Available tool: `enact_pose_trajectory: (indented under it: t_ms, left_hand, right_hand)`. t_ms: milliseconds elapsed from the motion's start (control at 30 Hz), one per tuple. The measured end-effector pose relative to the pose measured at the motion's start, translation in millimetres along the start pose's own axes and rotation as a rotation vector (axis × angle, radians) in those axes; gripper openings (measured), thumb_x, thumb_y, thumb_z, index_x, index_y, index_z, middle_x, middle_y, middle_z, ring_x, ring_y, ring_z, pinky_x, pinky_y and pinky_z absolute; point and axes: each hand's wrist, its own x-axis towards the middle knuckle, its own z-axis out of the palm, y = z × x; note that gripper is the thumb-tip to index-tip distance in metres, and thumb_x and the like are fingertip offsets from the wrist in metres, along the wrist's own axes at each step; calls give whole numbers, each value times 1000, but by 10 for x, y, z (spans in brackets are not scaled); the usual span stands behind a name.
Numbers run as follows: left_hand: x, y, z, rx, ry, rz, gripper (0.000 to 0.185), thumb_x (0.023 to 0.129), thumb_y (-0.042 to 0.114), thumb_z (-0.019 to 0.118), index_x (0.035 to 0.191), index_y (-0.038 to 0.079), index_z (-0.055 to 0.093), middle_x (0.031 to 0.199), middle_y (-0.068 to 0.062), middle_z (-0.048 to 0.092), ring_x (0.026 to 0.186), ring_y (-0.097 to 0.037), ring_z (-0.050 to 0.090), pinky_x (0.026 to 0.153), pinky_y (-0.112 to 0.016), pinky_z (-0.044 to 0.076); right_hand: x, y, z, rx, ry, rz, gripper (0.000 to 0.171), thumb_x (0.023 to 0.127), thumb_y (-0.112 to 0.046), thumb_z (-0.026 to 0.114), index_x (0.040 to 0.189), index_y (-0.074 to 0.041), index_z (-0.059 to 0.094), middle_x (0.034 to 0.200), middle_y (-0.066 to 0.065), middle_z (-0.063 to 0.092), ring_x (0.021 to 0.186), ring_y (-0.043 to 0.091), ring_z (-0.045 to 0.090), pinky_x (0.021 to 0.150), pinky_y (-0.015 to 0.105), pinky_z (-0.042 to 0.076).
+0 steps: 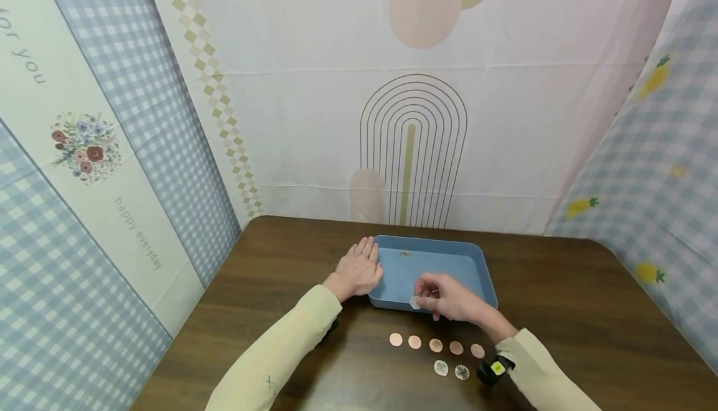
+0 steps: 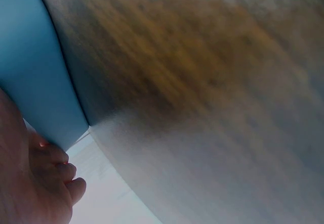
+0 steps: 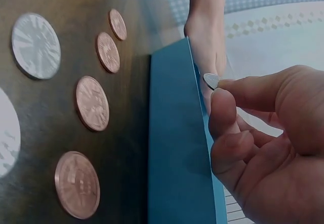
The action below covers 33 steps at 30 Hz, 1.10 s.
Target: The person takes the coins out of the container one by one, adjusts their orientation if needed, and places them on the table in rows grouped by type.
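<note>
A blue rectangular tray [image 1: 443, 255] lies on the table, with one silver coin [image 1: 405, 254] inside near its far left corner. My left hand [image 1: 359, 267] rests against the tray's left side, fingers straight. In the left wrist view that hand [image 2: 40, 183] shows beside the tray's outer wall [image 2: 35, 67]. Thumb and finger of my right hand [image 1: 445, 297] pinch a silver coin [image 3: 210, 80] by its edge, over the tray's near rim. Toward me, on the tabletop, runs a row of several copper coins [image 1: 435, 345]. Two silver coins [image 1: 440, 368] lie just in front of that row.
The dark wooden table [image 1: 291, 261] has rounded far corners. A white patterned cloth [image 1: 303, 130] hangs behind it, with blue checked cloths [image 1: 140, 87] at the left and right sides. A black wrist strap with a yellow-green tag [image 1: 497, 368] sits on the right wrist.
</note>
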Motion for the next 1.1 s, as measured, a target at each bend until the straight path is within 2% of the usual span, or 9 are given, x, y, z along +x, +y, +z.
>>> enact_pose_trajectory:
  t_ms: [400,500,667,800,900,1033,1100]
  left_hand:
    - [-115,-32,5,5,9,32,62,103,35,22,155,1,24,163,-16,21,152,-29,19,124,-41,21]
    - [-143,-41,6,6,13,36,62,103,35,23,154,1,25,163,-16,21,152,-28,19,123,-40,22]
    - [-164,-50,17,-3,11,39,62,103,34,23,155,1,25,163,-16,21,152,-28,19,124,-40,21]
    - [-154,-50,18,-7,-2,36,62,103,35,22,155,2,23,164,-15,20,153,-27,17,124,-40,20]
    - [-154,-49,6,-3,-2,35,62,103,35,22,155,2,23,164,-15,19,153,-28,17,124,-40,20]
    - [-152,-47,-2,-6,3,32,62,103,35,22,155,2,23,164,-15,20,153,-28,18,124,-40,21]
    - [-147,-47,-3,-7,1,29,62,103,35,22,155,2,23,164,-15,20,153,-27,17,124,-40,20]
  right_hand:
    - [-217,-163,279,45,-10,-10,6,93,-7,64,95,-4,60,78,7,59,47,13,56,46,34,52]
    - [-253,-191,346,46,-32,-4,7,94,-10,64,95,-4,60,76,7,59,47,18,58,48,37,54]
    - [-307,-206,416,41,-45,-4,8,93,-13,66,94,-6,61,74,5,60,48,25,61,54,30,54]
    - [-337,-180,437,42,-39,-10,8,93,-15,66,92,-8,61,75,3,61,50,16,60,57,23,52]
    - [-348,-151,460,62,-61,-1,9,94,-15,65,92,-7,60,74,7,62,50,10,58,52,23,51]
    - [-363,-122,483,106,-113,19,10,94,-13,65,90,-6,59,71,20,63,46,7,56,42,32,52]
    - [-374,-115,488,107,-134,27,10,93,-13,66,89,-6,59,68,21,62,45,7,54,41,34,52]
